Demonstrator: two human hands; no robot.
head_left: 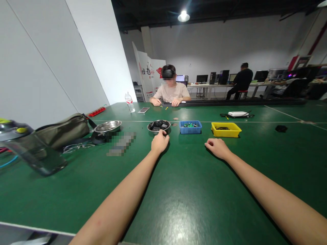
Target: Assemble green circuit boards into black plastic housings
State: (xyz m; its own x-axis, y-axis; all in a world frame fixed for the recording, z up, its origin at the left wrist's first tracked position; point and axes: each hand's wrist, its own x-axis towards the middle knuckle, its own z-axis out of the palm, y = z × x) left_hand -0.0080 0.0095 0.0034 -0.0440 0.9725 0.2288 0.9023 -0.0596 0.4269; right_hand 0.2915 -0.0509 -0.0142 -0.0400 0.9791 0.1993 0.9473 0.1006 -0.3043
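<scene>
My left hand (160,142) reaches to the near right rim of a round metal bowl (148,128) that holds several black plastic parts (158,125). Its fingers are bent together at the bowl's edge; whatever is between them, if anything, is hidden. Further right, my right hand (217,147) rests on the green table with its fingers curled in, and nothing shows in it. Between and beyond the hands sits a blue bin (190,130) with small green pieces. Just behind my right hand stands a yellow bin (226,133) with dark pieces inside.
On the left are a clear jug (43,156), an olive bag (63,131), glasses (78,147) and a second metal bowl (108,126). A water bottle (129,102) and a phone (143,110) lie farther back. Across the table sits a person (170,90). A black object (281,128) lies right.
</scene>
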